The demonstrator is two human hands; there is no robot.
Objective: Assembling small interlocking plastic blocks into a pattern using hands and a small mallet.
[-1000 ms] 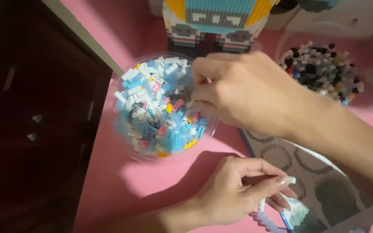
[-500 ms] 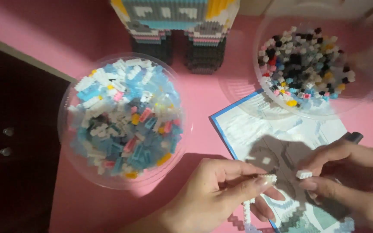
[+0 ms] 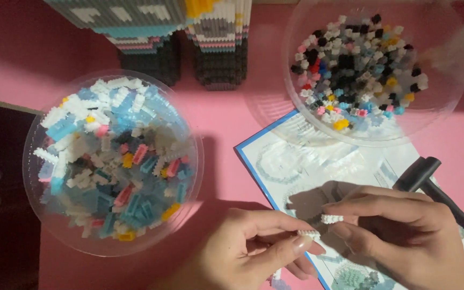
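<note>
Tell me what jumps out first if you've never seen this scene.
Two clear bowls of tiny bricks on a pink table: the left bowl mostly blue and white, the right bowl mostly black and mixed colours. At the bottom, the left hand and right hand each pinch a small white piece above an instruction sheet.

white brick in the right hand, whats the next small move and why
Probably lower the white brick onto the white piece pinched in the left hand. The right hand holds it just above and beside that piece, not yet touching.
</note>
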